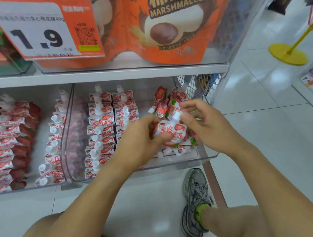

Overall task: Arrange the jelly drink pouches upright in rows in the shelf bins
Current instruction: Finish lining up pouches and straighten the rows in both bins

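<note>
Jelly drink pouches, soft glossy red-and-white foil with white screw caps (101, 121), already stand upright in two neat rows at the left of the clear rigid plastic shelf bin (207, 157). Its right side holds a loose tumbled heap (166, 103), so I judge the bin about half done. Left hand (140, 139) fingers curl round one crinkled pouch (171, 131) above the heap; right hand (203, 119) fingers pinch another (175, 111).

Glossy plastic pouches (171, 130) sit in clear smooth plastic bins (207, 156) above shiny tiles (262, 130).
</note>
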The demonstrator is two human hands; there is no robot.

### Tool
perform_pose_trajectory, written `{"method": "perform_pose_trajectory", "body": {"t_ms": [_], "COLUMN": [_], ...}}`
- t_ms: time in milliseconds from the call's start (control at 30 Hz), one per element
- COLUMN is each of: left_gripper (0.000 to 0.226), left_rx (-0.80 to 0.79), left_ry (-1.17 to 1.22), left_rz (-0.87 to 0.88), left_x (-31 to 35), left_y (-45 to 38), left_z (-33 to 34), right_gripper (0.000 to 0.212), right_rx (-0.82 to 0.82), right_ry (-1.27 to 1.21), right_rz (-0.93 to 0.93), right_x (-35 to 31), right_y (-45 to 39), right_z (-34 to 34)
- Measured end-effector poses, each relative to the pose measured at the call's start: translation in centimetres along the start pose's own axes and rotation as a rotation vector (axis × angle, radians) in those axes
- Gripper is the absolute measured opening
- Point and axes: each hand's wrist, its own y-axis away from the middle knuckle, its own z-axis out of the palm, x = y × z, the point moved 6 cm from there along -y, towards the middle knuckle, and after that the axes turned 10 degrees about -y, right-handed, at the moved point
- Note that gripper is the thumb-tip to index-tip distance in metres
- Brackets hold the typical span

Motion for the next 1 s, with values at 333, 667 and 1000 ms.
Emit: {"method": "perform_pose_trajectory", "body": {"t_ms": [333,667,1000], "left_gripper": [0.044,0.034,0.052], "left_rx": [0.247,0.027,-0.221], "left_ry": [-0.124,0.219,0.313], "left_rz": [-0.159,-0.102,-0.061], "left_x": [-3.3,-2.9,-1.9], "left_y": [1.9,1.3,1.0], "left_z": [-5.9,-4.1,-3.4], "right_gripper": [0.057,0.04,0.055], "right_rx": [-0.291,-0.106,-0.017], "right_ry": [0.883,-0.394,-0.338], "right_rz": [0.033,0.052,-0.032], "right_x": [1.5,-0.7,-0.6], "right_y": [-2.7,-0.6,-1.5], "right_z": [3.5,3.0,4.7]}}
